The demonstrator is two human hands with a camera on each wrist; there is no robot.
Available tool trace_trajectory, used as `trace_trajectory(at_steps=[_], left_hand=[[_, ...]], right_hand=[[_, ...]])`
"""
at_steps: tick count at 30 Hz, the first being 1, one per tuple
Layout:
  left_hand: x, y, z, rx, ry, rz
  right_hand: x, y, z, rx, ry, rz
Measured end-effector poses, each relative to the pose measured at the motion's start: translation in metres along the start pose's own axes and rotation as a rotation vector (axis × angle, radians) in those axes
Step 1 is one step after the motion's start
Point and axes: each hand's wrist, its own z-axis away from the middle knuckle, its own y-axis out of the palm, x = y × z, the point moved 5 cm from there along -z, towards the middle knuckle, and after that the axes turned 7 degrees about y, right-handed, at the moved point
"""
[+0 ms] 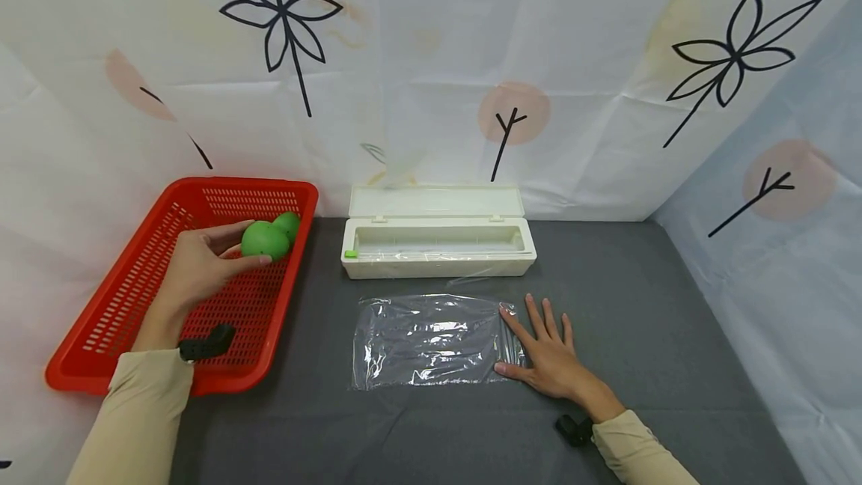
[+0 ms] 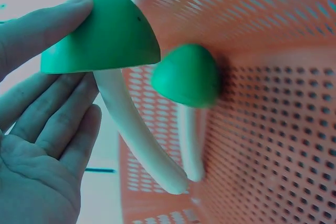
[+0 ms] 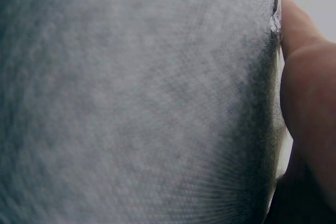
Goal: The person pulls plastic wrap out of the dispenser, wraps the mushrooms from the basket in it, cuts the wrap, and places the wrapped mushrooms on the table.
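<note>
My left hand (image 1: 202, 264) reaches into the red basket (image 1: 121, 298) and pinches a green-capped toy mushroom (image 1: 264, 239) by its cap, thumb on top. In the left wrist view that mushroom (image 2: 102, 30) shows a white stem, and a second green mushroom (image 2: 188, 77) lies against the basket wall behind it. My right hand (image 1: 548, 350) lies flat, fingers spread, pressing the right edge of a sheet of clear plastic wrap (image 1: 431, 339) on the grey table. The right wrist view shows only grey cloth and the side of the hand (image 3: 310, 103).
A white plastic-wrap dispenser box (image 1: 438, 242) stands with its lid up behind the sheet. The basket sits at the table's left edge. A white patterned backdrop walls in the grey tabletop (image 1: 673, 320) at the back and both sides.
</note>
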Motion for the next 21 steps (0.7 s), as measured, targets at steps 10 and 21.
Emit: trace_trajectory(at_steps=[10, 21], left_hand=[[-0.059, 0.005, 0.017, -0.113, 0.121, 0.010], [-0.121, 0.057, 0.036, -0.096, 0.268, 0.141]], right_hand=[[0.000, 0.000, 0.001, -0.026, -0.020, -0.017], [0.001, -0.001, -0.001, 0.039, 0.035, 0.029]])
